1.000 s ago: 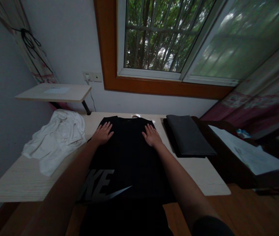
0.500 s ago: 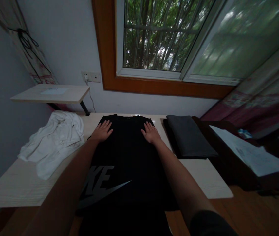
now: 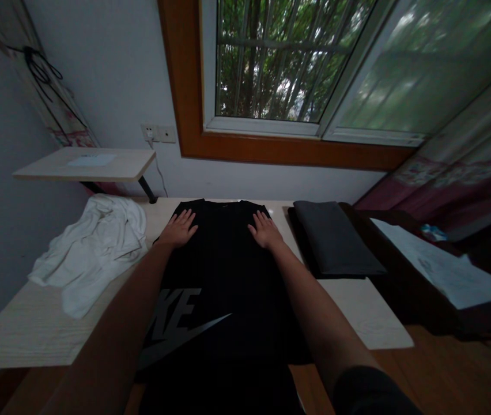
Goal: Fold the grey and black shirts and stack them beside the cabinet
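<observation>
A black T-shirt (image 3: pixel 228 259) with a grey printed logo lies spread over the table, its neckline toward the wall and its lower end at the near edge. My left hand (image 3: pixel 178 229) rests flat on the shirt near its left shoulder, fingers outstretched. Near the opposite shoulder, my right hand (image 3: pixel 265 230) lies flat in the same way. Neither hand grasps anything. My left forearm covers part of the printed letters.
On the left of the table (image 3: pixel 25 328) is a crumpled white garment (image 3: pixel 98 248), beside a raised wooden shelf (image 3: pixel 85 164). Folded dark clothes (image 3: pixel 336 239) are stacked on the right. Beyond them, a paper sheet (image 3: pixel 439 262) lies on dark furniture. A window (image 3: pixel 289 63) is above.
The view has shifted very slightly. Both hands stay flat on the T-shirt in the same places, and the shirt looks unchanged.
</observation>
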Action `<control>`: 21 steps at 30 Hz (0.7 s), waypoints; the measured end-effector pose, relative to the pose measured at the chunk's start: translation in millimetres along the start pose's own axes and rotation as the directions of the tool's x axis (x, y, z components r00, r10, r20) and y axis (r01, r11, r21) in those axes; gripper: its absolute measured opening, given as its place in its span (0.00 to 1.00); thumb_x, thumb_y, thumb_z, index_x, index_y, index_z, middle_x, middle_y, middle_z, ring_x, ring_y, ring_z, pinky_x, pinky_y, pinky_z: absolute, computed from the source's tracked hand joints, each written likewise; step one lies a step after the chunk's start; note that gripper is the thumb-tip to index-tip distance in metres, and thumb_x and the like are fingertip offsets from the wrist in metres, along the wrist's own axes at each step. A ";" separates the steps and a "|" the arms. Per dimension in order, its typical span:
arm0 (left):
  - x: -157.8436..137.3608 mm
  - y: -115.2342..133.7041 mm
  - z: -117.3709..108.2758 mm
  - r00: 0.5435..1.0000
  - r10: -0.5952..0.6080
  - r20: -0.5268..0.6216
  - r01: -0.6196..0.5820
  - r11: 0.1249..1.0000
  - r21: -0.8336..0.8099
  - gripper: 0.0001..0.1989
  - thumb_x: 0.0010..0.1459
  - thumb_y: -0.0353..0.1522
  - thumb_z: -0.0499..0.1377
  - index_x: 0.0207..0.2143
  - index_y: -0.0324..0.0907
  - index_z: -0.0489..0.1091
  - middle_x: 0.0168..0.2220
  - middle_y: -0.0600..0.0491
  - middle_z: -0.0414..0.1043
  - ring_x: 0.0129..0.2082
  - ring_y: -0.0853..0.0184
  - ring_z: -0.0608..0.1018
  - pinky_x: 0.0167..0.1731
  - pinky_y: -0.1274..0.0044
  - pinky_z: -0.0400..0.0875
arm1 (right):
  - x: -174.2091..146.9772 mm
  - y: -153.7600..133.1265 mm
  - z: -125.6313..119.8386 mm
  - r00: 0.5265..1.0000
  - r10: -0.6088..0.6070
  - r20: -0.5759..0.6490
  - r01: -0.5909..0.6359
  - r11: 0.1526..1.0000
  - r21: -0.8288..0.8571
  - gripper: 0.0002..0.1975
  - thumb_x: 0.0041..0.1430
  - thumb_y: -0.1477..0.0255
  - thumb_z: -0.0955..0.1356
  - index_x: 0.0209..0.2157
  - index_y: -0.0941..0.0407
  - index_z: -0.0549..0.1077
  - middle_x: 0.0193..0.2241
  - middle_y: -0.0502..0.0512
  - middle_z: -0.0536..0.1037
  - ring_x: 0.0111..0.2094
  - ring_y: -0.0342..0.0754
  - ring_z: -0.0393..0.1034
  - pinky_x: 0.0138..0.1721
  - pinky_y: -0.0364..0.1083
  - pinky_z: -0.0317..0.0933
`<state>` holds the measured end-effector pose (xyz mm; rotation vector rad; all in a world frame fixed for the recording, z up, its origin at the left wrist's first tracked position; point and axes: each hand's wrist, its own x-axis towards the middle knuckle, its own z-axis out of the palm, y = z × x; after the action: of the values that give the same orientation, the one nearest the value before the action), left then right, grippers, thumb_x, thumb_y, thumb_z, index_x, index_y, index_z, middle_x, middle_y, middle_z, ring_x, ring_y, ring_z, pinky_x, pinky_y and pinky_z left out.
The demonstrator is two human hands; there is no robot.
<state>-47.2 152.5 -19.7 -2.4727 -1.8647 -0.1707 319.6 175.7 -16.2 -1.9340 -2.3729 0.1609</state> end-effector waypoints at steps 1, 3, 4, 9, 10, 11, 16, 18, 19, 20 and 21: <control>0.1 0.2 -0.5 1.000 0.000 0.003 0.000 1.000 0.001 0.34 0.71 0.47 0.39 0.72 0.38 0.50 0.74 0.46 0.44 0.74 0.57 0.49 0.70 0.60 0.46 | 0.0 0.4 0.5 1.000 -0.003 -0.004 0.003 1.000 0.001 0.38 0.72 0.53 0.50 0.72 0.62 0.49 0.74 0.59 0.42 0.74 0.52 0.34 0.72 0.53 0.34; 0.2 0.5 -1.3 1.000 0.003 0.005 -0.003 1.000 0.001 0.34 0.71 0.47 0.39 0.72 0.39 0.50 0.74 0.46 0.44 0.74 0.57 0.49 0.70 0.60 0.46 | -0.5 0.8 1.2 1.000 -0.006 -0.014 0.006 1.000 0.003 0.38 0.72 0.52 0.50 0.72 0.62 0.49 0.74 0.59 0.42 0.74 0.52 0.35 0.72 0.53 0.34; 0.2 0.6 -1.5 1.000 0.003 0.003 -0.003 1.000 0.000 0.33 0.71 0.46 0.39 0.72 0.39 0.50 0.74 0.46 0.44 0.74 0.57 0.49 0.70 0.60 0.46 | -1.3 0.8 1.4 1.000 -0.007 -0.018 0.007 1.000 0.003 0.38 0.72 0.52 0.50 0.72 0.62 0.49 0.74 0.59 0.43 0.74 0.52 0.35 0.72 0.53 0.34; 0.5 -0.6 0.7 1.000 -0.005 -0.002 0.005 1.000 -0.006 0.33 0.71 0.47 0.39 0.72 0.41 0.50 0.74 0.46 0.45 0.74 0.58 0.49 0.70 0.60 0.46 | -10.3 1.7 1.0 0.998 -0.033 -0.045 0.033 0.999 0.000 0.37 0.72 0.53 0.50 0.72 0.63 0.51 0.74 0.60 0.45 0.74 0.53 0.37 0.72 0.53 0.35; 0.6 -0.9 1.3 1.000 -0.007 0.001 0.007 1.000 -0.002 0.33 0.71 0.47 0.39 0.72 0.41 0.50 0.74 0.46 0.45 0.74 0.58 0.49 0.70 0.60 0.46 | -13.1 2.8 0.8 0.998 -0.047 -0.047 0.047 0.999 0.002 0.37 0.72 0.53 0.50 0.72 0.63 0.51 0.73 0.61 0.45 0.74 0.53 0.38 0.72 0.54 0.36; 0.6 -1.1 1.9 1.000 -0.006 0.005 0.006 1.000 0.004 0.34 0.71 0.47 0.39 0.72 0.40 0.49 0.74 0.46 0.45 0.74 0.58 0.49 0.70 0.60 0.46 | -16.0 4.3 0.6 0.997 -0.063 -0.046 0.063 0.998 0.006 0.37 0.72 0.53 0.50 0.72 0.63 0.51 0.73 0.61 0.46 0.74 0.53 0.38 0.72 0.54 0.36; -0.6 -1.1 1.4 1.000 0.003 0.018 -0.003 1.000 0.018 0.34 0.71 0.47 0.38 0.72 0.39 0.49 0.74 0.47 0.43 0.74 0.58 0.49 0.70 0.61 0.45 | -33.6 15.6 0.0 0.986 -0.150 -0.069 0.152 0.988 0.025 0.36 0.72 0.53 0.52 0.71 0.61 0.54 0.73 0.61 0.49 0.73 0.54 0.40 0.72 0.56 0.39; -1.6 -1.0 0.9 1.000 0.004 0.016 -0.004 1.000 0.015 0.34 0.71 0.47 0.37 0.72 0.39 0.48 0.74 0.47 0.43 0.74 0.59 0.49 0.70 0.61 0.45 | -42.5 19.5 -0.9 0.981 -0.177 -0.083 0.179 0.984 0.013 0.35 0.72 0.54 0.52 0.71 0.61 0.55 0.73 0.61 0.50 0.73 0.54 0.42 0.72 0.57 0.40; -2.2 -1.1 1.0 1.000 0.005 0.013 -0.005 1.000 0.013 0.34 0.71 0.47 0.37 0.72 0.39 0.48 0.74 0.47 0.43 0.74 0.59 0.49 0.70 0.61 0.45 | -47.5 21.1 -1.6 0.978 -0.190 -0.086 0.191 0.982 0.005 0.35 0.72 0.54 0.52 0.71 0.60 0.55 0.72 0.60 0.50 0.73 0.54 0.42 0.72 0.57 0.40; -2.9 -1.2 1.2 1.000 0.007 0.011 -0.007 1.000 0.012 0.34 0.71 0.47 0.38 0.72 0.40 0.49 0.74 0.47 0.43 0.74 0.59 0.49 0.70 0.62 0.45 | -52.8 22.5 -2.4 0.976 -0.200 -0.087 0.201 0.980 -0.002 0.35 0.73 0.54 0.52 0.71 0.60 0.55 0.72 0.60 0.50 0.73 0.54 0.42 0.72 0.58 0.40; -3.7 -1.3 1.6 1.000 0.009 0.009 -0.009 1.000 0.011 0.34 0.71 0.47 0.38 0.72 0.40 0.49 0.74 0.47 0.44 0.74 0.59 0.49 0.70 0.62 0.45 | -58.5 23.9 -3.2 0.974 -0.210 -0.087 0.211 0.978 -0.007 0.34 0.73 0.54 0.52 0.71 0.59 0.55 0.72 0.60 0.50 0.73 0.54 0.42 0.72 0.58 0.41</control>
<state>-49.4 149.5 -21.8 -2.4781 -1.8530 -0.1491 355.0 123.3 -15.7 -1.6367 -2.4957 0.0643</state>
